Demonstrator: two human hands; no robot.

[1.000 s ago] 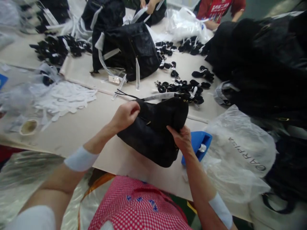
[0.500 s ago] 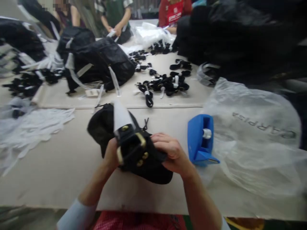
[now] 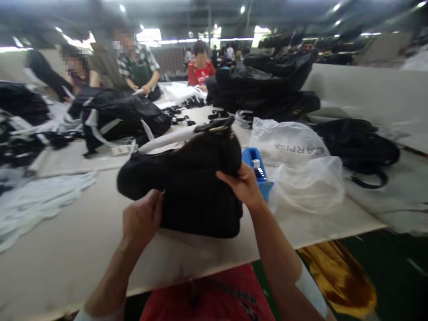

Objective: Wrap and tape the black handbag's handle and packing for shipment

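Note:
A black handbag (image 3: 197, 191) lies on its side across the table in front of me, its broad plain panel facing me. White wrapping (image 3: 170, 137) covers its strap along the top. My left hand (image 3: 142, 218) is closed at the near left of the panel, with a small shiny bit of metal at the fingertips that I cannot make out. At the bag's right end, my right hand (image 3: 245, 183) grips it with the thumb on the panel and the fingers behind. Just beyond that hand stands a blue tape dispenser (image 3: 263, 189), partly hidden.
A clear plastic bag (image 3: 301, 178) lies to the right, with a dark bag (image 3: 359, 147) beyond it. White strips (image 3: 43, 200) cover the left side. Black bags (image 3: 127, 116) and a dark heap (image 3: 254, 96) stand farther back. Several people work across the table.
The handbag has been turned, so its plain panel faces me instead of its gold-coloured fittings. My left hand has moved down to the panel. The view has tilted up and shifted right.

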